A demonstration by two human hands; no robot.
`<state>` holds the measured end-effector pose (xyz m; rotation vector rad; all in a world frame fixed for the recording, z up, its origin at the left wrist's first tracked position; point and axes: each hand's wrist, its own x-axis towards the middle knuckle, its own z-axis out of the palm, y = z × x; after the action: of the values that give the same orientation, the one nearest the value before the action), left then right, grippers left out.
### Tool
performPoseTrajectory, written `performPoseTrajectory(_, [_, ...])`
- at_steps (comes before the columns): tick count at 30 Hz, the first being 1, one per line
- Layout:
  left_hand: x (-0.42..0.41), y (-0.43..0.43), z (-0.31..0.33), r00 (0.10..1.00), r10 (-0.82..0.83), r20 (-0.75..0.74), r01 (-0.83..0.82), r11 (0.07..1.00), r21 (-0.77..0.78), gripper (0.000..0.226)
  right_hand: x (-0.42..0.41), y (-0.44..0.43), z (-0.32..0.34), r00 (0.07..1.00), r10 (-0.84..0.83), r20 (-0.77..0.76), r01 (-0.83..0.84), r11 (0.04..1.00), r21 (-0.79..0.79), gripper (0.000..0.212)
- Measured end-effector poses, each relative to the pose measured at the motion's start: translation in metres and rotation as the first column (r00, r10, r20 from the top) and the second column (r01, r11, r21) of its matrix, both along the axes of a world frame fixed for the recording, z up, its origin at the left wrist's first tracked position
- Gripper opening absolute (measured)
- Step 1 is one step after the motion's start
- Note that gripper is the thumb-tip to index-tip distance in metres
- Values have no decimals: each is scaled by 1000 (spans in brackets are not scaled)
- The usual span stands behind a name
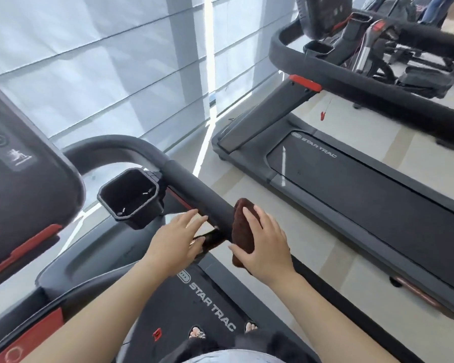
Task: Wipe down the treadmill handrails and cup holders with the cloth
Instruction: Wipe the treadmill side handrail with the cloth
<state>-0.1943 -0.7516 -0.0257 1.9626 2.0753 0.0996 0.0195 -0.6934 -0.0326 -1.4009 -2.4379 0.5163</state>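
Right hand [264, 248] grasping the cloth [243, 231]: fingers spread over its top, thumb closing on its near edge, holding it down on the handrail [194, 189]. The cloth is dark brown, thick and nappy, bunched into a rounded pad that lies across the rail, with a fold hanging below at 6 o'clock.

Left hand [176, 242], at 9 o'clock of the right, released: fingers straight and slightly spread, tips at the near side of the rail. Contact cannot be confirmed.

The handrail is a round black tube with a matt, foam-like sleeve. It runs from the hands toward 11 o'clock, then bends leftward in a smooth curve.

At 10 o'clock of the left hand, the cup holder [131, 197]: a deep well of hard black plastic with a chamfered-corner rim, fixed just beside the rail. Small pale specks lie inside.

At 9 o'clock, the console [24, 184], glossy black with red trim. At 6 o'clock, the running belt [210, 307], dark and lettered STAR TRAC. At 2 o'clock, a neighbouring treadmill [364, 200] on a pale tiled floor [228, 184]. At 12 o'clock, grey-white pleated blinds [102, 61].
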Motion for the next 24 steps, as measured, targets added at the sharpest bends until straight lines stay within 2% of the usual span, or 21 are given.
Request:
performPoseTrajectory(4, [0,-11,-1,992,86,-90,-95,990,-101,43,17,-3,-1,1000,22,1,-22,1000,10,77])
performPoseTrajectory(9, [7,-6,-1,987,116,-109,-133,978,-160,38,-19,22,8,998,53,41,-51,997,-59,89])
performPoseTrajectory(13, [8,-7,-1,976,155,-153,-178,971,-157,39,-39,34,12,986,165,4,-164,984,-63,90])
performPoseTrajectory(17, [10,-6,-2,961,202,-186,-228,965,-129,40,-12,30,4,970,242,-14,-243,970,-33,86])
performPoseTrajectory(21, [10,-7,-4,952,230,-201,-254,962,-102,41,4,25,-4,974,222,-37,-223,975,-12,83])
performPoseTrajectory(24, [11,-6,-4,948,234,-217,-258,962,-93,41,-19,34,1,979,193,-64,-197,978,-67,83])
